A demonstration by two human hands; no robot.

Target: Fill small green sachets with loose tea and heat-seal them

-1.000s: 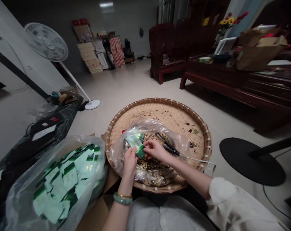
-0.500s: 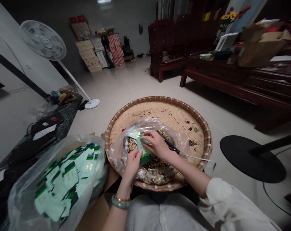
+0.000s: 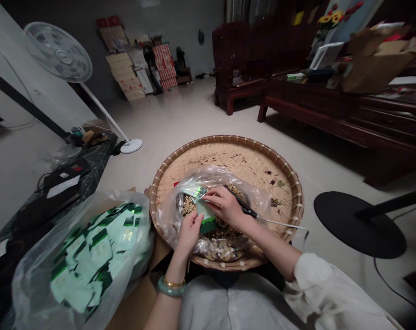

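— Mint-green foil packet (image 3: 206, 219), where?
— Upright between both hands, inside the mouth of a clear plastic bag (image 3: 252, 197), its lower end dark green and shiny, right above coarse dried leaves (image 3: 194, 206).
— Left hand (image 3: 190, 238)?
— Fingers curled close together, pinching the packet's lower side. Jade bangle (image 3: 171, 286) and thin gold bracelet (image 3: 173, 283) around the wrist.
— Right hand (image 3: 224, 206)?
— Fingers (image 3: 211, 195) pressed side by side, not spread, almost flat, tips on the packet's upper part. Black-handled corded tool (image 3: 245, 206) right against the hand, white cable (image 3: 280, 223) trailing out over the rim of a round woven bamboo tray (image 3: 228, 140).
— Gripping that tool?
— No telling: hand covering its upper end.
— Anything else hidden or hard to make out?
— Packet's top edge, lost in glare on the plastic. Left thumb, out of sight behind the fingers. Printing on the packet, too small to read.
— And beside the tray?
— On the left, a large clear bag of more mint-and-green packets (image 3: 91, 256), resting on a cardboard box (image 3: 139, 293). Loose white sleeve (image 3: 311, 279) on the right arm, cut off by the bottom edge. Far off, a white standing fan (image 3: 58, 52).
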